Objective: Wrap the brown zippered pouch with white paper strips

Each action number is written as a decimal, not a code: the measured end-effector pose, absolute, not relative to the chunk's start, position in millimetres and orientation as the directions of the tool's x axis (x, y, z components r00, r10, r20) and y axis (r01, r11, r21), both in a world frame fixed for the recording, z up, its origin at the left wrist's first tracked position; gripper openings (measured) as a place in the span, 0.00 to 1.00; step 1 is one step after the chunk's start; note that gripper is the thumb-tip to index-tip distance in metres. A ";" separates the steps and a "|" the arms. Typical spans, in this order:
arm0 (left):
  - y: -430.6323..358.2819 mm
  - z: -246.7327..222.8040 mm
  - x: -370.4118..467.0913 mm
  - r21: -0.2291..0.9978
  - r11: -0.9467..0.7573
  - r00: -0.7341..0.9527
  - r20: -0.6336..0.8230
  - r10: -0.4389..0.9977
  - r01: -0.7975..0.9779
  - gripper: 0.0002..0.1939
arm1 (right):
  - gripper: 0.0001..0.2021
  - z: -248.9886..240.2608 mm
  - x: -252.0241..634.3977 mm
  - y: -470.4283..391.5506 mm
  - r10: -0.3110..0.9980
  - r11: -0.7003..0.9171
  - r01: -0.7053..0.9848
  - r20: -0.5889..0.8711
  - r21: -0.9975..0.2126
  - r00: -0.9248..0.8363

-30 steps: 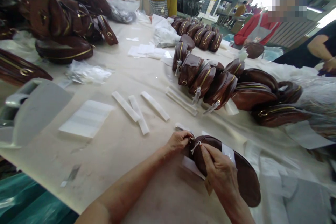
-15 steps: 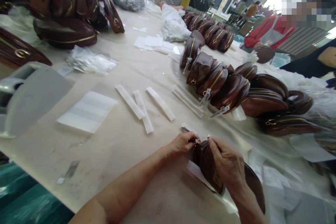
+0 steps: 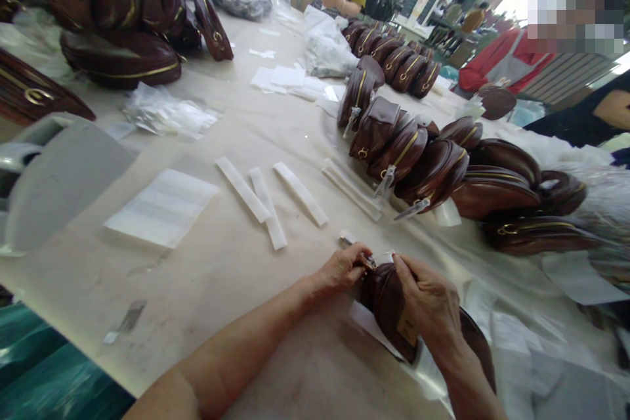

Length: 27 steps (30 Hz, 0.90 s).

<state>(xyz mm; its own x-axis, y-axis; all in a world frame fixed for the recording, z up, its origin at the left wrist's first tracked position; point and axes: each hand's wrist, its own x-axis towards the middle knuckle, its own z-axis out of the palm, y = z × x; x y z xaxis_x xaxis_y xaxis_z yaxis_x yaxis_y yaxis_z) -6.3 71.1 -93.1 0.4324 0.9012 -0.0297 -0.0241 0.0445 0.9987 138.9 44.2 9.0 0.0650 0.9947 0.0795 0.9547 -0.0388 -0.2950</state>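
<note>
A dark brown leather bag (image 3: pixel 386 302) with a tan tag (image 3: pixel 407 327) lies on the table in front of me. My left hand (image 3: pixel 344 267) is closed in a pinch at the bag's upper end, on a metal-ended zipper pull (image 3: pixel 349 238) whose strap, wrapped in clear plastic, sticks out beyond the fingers. Over the bag, my right hand (image 3: pixel 428 298) pinches the tip of a small whitish clear plastic piece (image 3: pixel 390 256) between thumb and finger. The right hand and forearm hide part of the bag.
White foam strips (image 3: pixel 300 193) and a foam sheet (image 3: pixel 162 208) lie left of the hands. Brown bags (image 3: pixel 413 151) stand in a row beyond, more are piled at left (image 3: pixel 121 59). A grey rounded holder (image 3: pixel 63 177) sits at the left edge. Co-workers stand across the table.
My hands stay at the same spot with only small finger shifts; the tan tag shows more. Across the table, a person in a checked apron now holds up a brown bag.
</note>
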 end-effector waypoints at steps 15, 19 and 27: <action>69.5 -91.1 -6.8 0.999 0.029 0.439 -0.010 0.899 -0.038 0.13 | 0.20 13.5 140.6 44.3 0.994 -0.079 0.940 -0.093 -0.331 0.050; 69.2 -87.0 -8.7 0.999 0.016 0.443 -0.002 0.897 -0.029 0.10 | 0.20 17.0 142.7 46.5 0.987 -0.088 0.944 -0.157 -0.319 0.039; 70.3 -91.4 -9.0 1.000 -0.011 0.468 0.008 0.884 0.005 0.12 | 0.18 17.2 139.0 52.7 0.974 -0.012 0.990 -0.226 -0.143 -0.021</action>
<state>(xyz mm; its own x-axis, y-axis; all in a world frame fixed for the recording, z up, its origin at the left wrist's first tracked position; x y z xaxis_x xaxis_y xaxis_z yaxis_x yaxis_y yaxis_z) -9.0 70.3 -91.4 0.4680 0.8837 0.0076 0.0051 -0.0113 0.9999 139.0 52.7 17.2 -0.0208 0.9738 -0.2264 0.9896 -0.0122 -0.1435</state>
